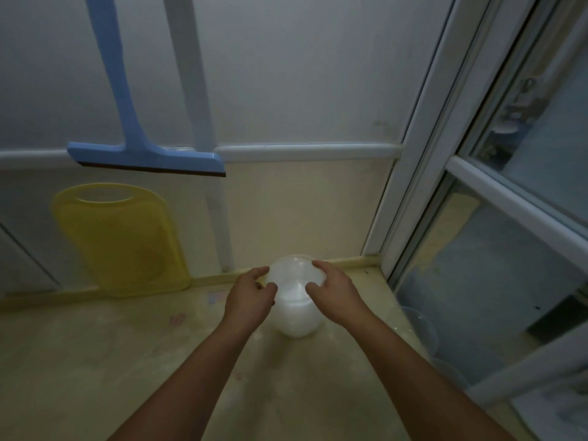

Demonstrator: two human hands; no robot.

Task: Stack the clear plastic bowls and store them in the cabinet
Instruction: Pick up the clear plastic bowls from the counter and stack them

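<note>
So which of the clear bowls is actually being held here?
The stack of bowls mid-counter, gripped by the left hand and right hand; the other bowls sit untouched at the counter's right edge.

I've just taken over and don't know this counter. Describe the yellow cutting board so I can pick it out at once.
Start at the pale back wall, where a blue squeegee hangs on the left. Directly below it, the cutting board stands on the beige countertop, leaning against the wall, left of the clear bowls that both hands hold. It is the only translucent yellow thing here, flat, with an oval handle slot at its top.
</note>
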